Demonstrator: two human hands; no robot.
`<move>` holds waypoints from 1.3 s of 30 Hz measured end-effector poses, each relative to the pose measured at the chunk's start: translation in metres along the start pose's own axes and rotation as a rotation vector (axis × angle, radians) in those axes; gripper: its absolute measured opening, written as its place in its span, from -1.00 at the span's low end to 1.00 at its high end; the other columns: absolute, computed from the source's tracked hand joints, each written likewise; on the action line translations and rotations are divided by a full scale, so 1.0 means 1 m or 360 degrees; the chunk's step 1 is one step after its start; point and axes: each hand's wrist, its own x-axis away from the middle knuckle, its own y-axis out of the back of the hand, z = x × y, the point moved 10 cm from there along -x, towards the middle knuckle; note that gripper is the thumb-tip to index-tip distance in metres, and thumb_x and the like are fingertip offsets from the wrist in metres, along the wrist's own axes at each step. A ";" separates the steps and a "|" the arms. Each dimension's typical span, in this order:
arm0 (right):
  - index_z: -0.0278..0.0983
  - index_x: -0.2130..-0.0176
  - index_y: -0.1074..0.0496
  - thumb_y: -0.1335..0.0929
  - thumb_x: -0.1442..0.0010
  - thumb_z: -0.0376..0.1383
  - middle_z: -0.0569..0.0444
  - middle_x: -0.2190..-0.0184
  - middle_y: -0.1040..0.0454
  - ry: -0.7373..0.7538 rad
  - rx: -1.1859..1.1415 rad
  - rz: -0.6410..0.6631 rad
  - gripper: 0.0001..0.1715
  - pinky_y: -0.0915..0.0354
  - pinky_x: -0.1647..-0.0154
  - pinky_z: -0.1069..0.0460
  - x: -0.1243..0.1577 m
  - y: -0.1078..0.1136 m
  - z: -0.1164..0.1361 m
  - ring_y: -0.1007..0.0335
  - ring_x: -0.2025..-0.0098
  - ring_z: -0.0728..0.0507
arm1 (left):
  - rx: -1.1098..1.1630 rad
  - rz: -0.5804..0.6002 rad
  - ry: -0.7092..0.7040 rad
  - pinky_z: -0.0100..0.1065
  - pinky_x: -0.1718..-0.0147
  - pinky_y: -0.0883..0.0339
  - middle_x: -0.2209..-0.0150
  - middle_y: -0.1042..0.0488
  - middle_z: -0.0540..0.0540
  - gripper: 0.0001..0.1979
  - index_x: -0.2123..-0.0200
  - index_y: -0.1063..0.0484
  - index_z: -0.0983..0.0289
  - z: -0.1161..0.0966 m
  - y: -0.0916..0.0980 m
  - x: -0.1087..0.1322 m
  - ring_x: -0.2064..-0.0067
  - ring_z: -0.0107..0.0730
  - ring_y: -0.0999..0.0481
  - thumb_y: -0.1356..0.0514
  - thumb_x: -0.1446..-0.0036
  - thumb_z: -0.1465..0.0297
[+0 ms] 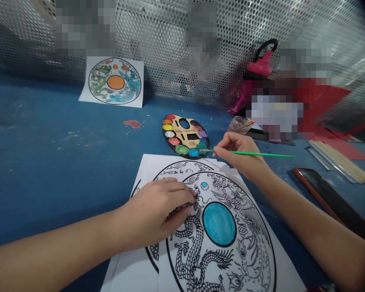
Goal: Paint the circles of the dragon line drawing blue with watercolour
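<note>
My right hand (pixel 239 152) pinches a thin paintbrush (pixel 261 154) with a green handle. The brush tip is over the blue and teal wells at the near edge of an oval paint palette (pixel 185 136); whether it touches paint I cannot tell. My left hand (pixel 161 205) lies on the top colouring sheet (pixel 243 259), fingers loosely bent and thumb apart, holding nothing. That sheet carries a dragon and phoenix line drawing, with its centre circle (pixel 219 224) and a small moon painted blue. More printed sheets (pixel 150 162) lie beneath it.
A painted dragon and phoenix sheet (pixel 115 82) leans against the perforated metal wall (pixel 164 48). Beyond my right hand is a clear cup (pixel 239 125). A phone (pixel 331 198) and wooden sticks (pixel 343 162) lie right on the blue table (pixel 63 162), with a pink bottle (pixel 260 65) behind.
</note>
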 end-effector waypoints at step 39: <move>-0.25 0.56 -0.27 -0.45 -0.03 -0.25 0.14 0.54 -0.34 -0.0195 -0.0234 0.0289 -0.70 -0.28 0.32 0.07 0.063 -0.015 -0.018 -0.40 0.25 -0.10 | -0.0027 -0.0002 0.0017 -0.31 0.18 -0.35 0.18 -0.51 0.08 -0.79 0.16 -0.42 0.25 0.003 -0.002 0.001 0.18 -0.34 -0.46 -0.02 -0.25 0.43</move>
